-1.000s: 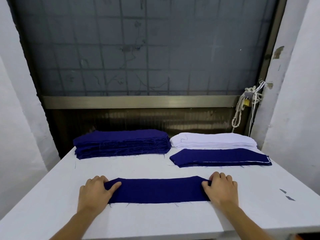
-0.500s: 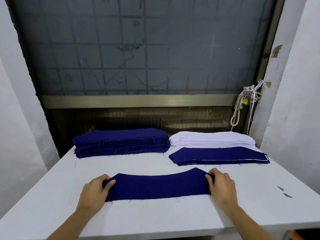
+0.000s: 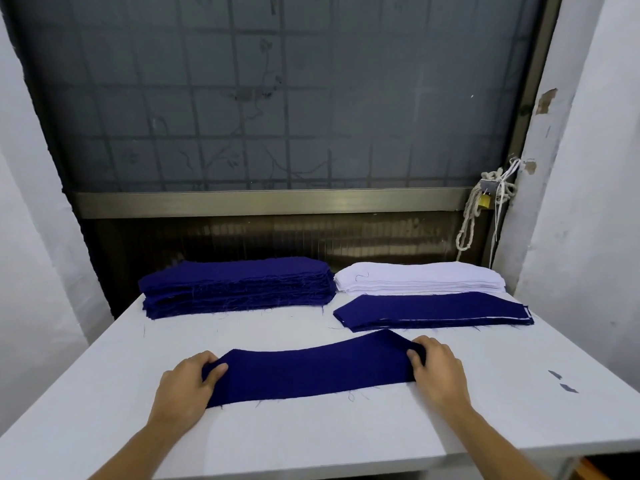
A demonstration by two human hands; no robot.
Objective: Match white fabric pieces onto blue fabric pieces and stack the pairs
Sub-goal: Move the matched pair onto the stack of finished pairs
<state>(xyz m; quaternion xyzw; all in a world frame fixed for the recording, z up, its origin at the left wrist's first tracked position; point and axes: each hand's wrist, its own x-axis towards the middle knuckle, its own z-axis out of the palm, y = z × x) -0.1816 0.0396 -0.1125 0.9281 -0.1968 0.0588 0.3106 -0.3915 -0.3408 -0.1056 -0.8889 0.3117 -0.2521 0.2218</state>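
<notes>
1. Spanning the lower view, the white desk (image 3: 346, 441) carries all the fabric.
2. At its far left sits a thick stack of blue pieces (image 3: 235, 285) with frayed edges.
3. Just right of it is a lower stack of white pieces (image 3: 419, 277).
4. In front of the white stack lies a thin pile of matched pairs (image 3: 433, 310), blue on top, with white edges showing along its near side.
5. One blue piece (image 3: 311, 370) stretches across the near middle of the desk, close in front of the matched pile.
6. Both hands are curled on it: the left hand (image 3: 187, 386) pinches its left end and the right hand (image 3: 438, 370) grips its right end.
7. Two small dark scraps (image 3: 568, 388) lie well to the right.
</notes>
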